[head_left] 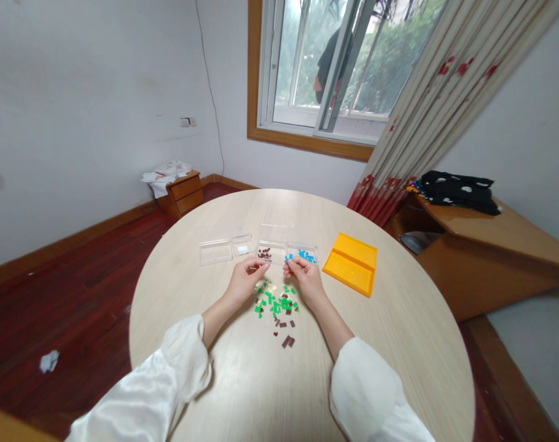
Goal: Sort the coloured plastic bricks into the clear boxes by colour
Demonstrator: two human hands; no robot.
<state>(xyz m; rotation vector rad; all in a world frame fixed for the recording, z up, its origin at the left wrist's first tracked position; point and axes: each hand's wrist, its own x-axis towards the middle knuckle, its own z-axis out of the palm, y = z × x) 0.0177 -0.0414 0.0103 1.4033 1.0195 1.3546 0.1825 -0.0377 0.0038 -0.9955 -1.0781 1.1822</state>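
My left hand (248, 279) is pinched closed just in front of the small brown bricks (263, 253), which lie in a clear plastic box (276, 253). Whatever its fingertips hold is too small to make out. Opposite it, my right hand (306, 279) also has its fingers drawn together. A bit of blue shows at those fingertips; I cannot tell whether it is held or lies behind them. Small blue bricks (306, 255) sit in the clear compartment beyond. Below and between both hands, a loose pile of green bricks (276, 303) is mixed with cream ones, and brown bricks (288, 341) lie nearer me.
A yellow two-part tray (351, 269) lies to the right on the round table (381, 368). Another clear box (215, 252) and a small clear case (242, 247) stand at the left. Behind the table are a window (335, 67) and a curtain (427, 110).
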